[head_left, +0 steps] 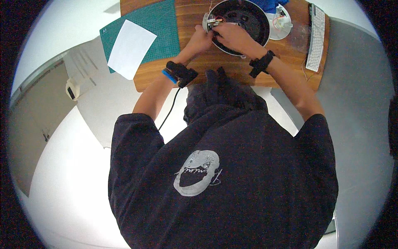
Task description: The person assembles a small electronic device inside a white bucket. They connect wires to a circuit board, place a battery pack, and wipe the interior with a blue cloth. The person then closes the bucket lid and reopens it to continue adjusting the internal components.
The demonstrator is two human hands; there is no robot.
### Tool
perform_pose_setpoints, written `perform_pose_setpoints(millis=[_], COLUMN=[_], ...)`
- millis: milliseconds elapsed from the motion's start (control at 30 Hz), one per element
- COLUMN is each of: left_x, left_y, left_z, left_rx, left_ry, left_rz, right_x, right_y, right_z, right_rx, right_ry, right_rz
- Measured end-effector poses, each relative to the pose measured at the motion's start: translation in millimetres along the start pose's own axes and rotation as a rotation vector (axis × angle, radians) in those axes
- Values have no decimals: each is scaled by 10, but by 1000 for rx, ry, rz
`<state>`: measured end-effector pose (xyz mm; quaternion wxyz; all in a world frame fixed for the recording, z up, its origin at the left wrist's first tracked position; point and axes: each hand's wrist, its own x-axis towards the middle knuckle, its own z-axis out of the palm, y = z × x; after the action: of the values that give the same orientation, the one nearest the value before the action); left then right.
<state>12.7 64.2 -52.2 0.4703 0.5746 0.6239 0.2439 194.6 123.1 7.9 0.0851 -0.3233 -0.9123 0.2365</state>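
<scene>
A round black appliance shell (248, 18) with a white rim lies open on the wooden table (232, 68). At its left rim sits a small white part with red and white wires (212, 20). My left hand (201, 38) holds the rim beside that part. My right hand (233, 35) reaches over the rim, fingers pinched on the wired part. Both wrists wear black straps.
A green cutting mat (159, 20) with a white sheet of paper (130, 47) lies at the table's left. A white round cover with wiring (281, 23) and a white keyboard (316, 37) lie to the right. A black cable (168, 114) hangs off the table's front edge.
</scene>
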Motion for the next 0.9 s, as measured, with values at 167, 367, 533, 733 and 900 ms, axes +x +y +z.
perform_pose_setpoints(millis=[167, 367, 533, 733, 900], left_x=[-153, -107, -195, -117, -100], left_y=[356, 277, 345, 163, 19], left_z=[-114, -253, -237, -182, -220], left_rx=[-86, -196, -431, -382, -76], left_ry=[40, -143, -98, -106, -138], left_rz=[-222, -284, -245, -313, 155], right_x=[-10, 11, 49, 106, 116], right_y=[-66, -87, -137, -120, -46], right_z=[-74, -243, -314, -264, -221], right_rx=[49, 253, 447, 402, 338], right_ry=[-154, -213, -268, -271, -293], right_rz=[114, 142, 315, 246, 190])
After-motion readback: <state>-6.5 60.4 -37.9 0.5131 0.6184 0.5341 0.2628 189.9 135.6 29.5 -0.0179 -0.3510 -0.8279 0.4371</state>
